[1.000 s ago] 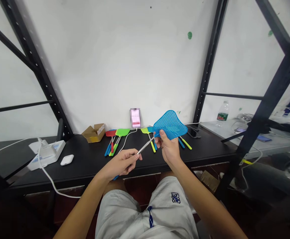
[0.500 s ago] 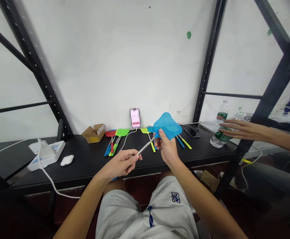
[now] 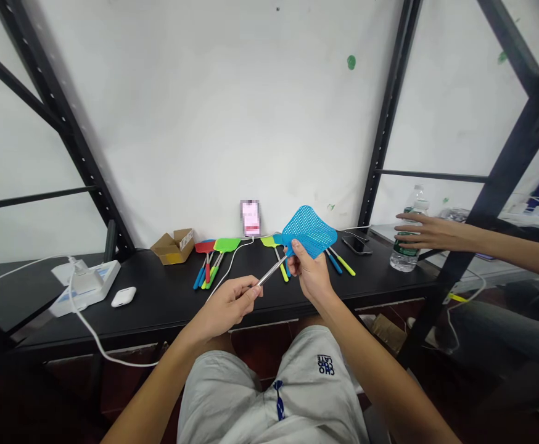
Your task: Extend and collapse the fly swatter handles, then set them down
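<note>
A fly swatter with a blue mesh head (image 3: 310,230) and a thin metal rod is held between my two hands above the black shelf. My left hand (image 3: 233,303) is closed round the lower rod, and the handle end is hidden. My right hand (image 3: 310,270) pinches the base of the blue head, thumb on top. Behind my hands lie more swatters: a red one (image 3: 205,246) and a green one (image 3: 227,245) on the left, a yellow-green one (image 3: 270,242) in the middle, and blue and yellow-green handles (image 3: 342,261) to the right.
A lit phone (image 3: 251,217) leans on the wall. A small carton (image 3: 173,246), white earbud case (image 3: 124,296) and power strip (image 3: 91,290) stand left. Right are a dark phone (image 3: 357,245), bottles (image 3: 403,259) and another person's hand (image 3: 429,233). Black posts flank the shelf (image 3: 158,311).
Both my hands hold the swatter almost as before, shifted very slightly. At the right, the other person's hand has moved a little left and a bottle that was tilted now stands upright.
</note>
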Demonstrator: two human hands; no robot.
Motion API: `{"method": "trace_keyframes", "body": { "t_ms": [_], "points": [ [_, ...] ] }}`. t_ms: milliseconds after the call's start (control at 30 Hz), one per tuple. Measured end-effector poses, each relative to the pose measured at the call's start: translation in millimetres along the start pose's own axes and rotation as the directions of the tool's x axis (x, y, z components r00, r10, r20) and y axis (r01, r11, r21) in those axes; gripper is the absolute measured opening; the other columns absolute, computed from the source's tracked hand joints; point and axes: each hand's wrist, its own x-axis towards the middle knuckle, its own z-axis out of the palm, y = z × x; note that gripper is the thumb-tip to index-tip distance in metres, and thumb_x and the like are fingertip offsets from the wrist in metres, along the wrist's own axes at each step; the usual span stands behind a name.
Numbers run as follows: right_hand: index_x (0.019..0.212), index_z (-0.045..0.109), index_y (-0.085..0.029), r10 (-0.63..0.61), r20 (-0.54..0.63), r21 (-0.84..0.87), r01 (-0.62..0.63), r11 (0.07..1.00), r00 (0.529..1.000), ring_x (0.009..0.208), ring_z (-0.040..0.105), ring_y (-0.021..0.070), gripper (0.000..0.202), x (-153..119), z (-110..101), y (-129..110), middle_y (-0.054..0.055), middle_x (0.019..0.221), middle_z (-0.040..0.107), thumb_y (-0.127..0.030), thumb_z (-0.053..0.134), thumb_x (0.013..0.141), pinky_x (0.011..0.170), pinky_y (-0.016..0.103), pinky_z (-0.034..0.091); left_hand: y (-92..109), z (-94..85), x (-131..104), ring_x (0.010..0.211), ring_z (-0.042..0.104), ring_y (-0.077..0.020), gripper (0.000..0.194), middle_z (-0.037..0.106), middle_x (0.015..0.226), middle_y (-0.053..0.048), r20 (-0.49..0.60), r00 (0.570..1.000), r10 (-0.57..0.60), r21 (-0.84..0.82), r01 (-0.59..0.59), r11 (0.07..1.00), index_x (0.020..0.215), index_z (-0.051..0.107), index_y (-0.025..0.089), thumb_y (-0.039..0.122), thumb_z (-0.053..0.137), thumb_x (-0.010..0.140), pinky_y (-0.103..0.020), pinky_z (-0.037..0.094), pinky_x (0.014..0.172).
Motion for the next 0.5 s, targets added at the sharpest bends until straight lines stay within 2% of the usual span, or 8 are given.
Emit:
{"method": "trace_keyframes", "body": {
  "t_ms": [133,267,367,500],
  "points": [
    [0.075,0.063,-0.015,-0.022,-0.021,0.019,0.022,1.000,1.000,0.040,0.045,0.0067,0.031,-1,2,1,-0.002,0.055,0.058,-0.045,0.068,0.079,0.035,0.019,0.033,6,9.7,-3,0.052,0.030,-0.0092,0.030,0.037,0.059,0.004,-0.154,0.979,0.136,0.254,-0.094,0.963,0.079,0.055,0.019,0.045,0.048,0.091,-0.021,0.021,0.047],
    [0.073,0.063,-0.015,-0.040,-0.050,0.020,0.041,0.999,0.998,0.039,0.042,0.0064,0.031,-6,7,3,-0.004,0.050,0.051,-0.044,0.067,0.080,0.035,0.019,0.031,11,19.0,-6,0.052,0.033,-0.0110,0.026,0.044,0.058,0.002,-0.251,0.927,0.277,0.507,-0.118,0.854,0.078,0.059,0.020,0.038,0.047,0.092,-0.024,0.020,0.050],
    [0.072,0.063,-0.014,-0.034,-0.049,0.021,0.035,0.999,0.998,0.038,0.041,0.0059,0.032,-9,10,4,-0.004,0.049,0.050,-0.045,0.066,0.081,0.035,0.019,0.030,11,21.8,-7,0.049,0.032,-0.0113,0.023,0.045,0.057,0.003,-0.265,0.913,0.311,0.567,-0.113,0.816,0.081,0.062,0.021,0.035,0.048,0.092,-0.025,0.018,0.051],
    [0.073,0.063,-0.015,-0.028,-0.046,0.028,0.029,0.999,0.999,0.037,0.040,0.0058,0.032,-10,11,6,-0.004,0.048,0.050,-0.045,0.065,0.082,0.035,0.019,0.029,12,20.3,-7,0.051,0.033,-0.0115,0.024,0.045,0.058,0.002,-0.245,0.924,0.295,0.532,-0.126,0.837,0.079,0.061,0.020,0.036,0.048,0.092,-0.025,0.018,0.051]
  ]
}}
